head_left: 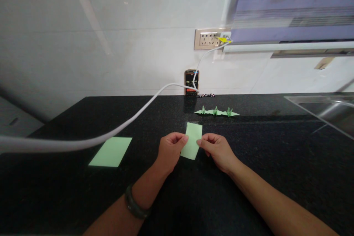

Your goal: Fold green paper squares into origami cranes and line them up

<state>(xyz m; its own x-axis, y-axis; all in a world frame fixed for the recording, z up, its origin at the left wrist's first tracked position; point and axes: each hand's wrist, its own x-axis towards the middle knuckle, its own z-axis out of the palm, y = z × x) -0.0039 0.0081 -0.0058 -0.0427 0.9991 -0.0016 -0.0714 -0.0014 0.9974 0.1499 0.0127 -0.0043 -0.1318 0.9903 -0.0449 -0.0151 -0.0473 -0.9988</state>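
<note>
A light green sheet of paper (193,140), narrower than it is tall, is held up between my two hands over the black counter. My left hand (173,150) pinches its left edge between thumb and fingers. On the opposite edge my right hand (217,149) has the same kind of pinch. Farther back stand three small folded green paper cranes (215,111) in a row, wings almost touching. To the left lies a flat green paper stack or sheet (112,152); which of the two I cannot tell.
A phone (191,82) showing a timer leans on the tiled wall. Its white cable (143,107) sweeps across the left side from the wall socket (208,39). A beaded strap (207,95) lies beside the phone. At the right is a metal sink (337,112).
</note>
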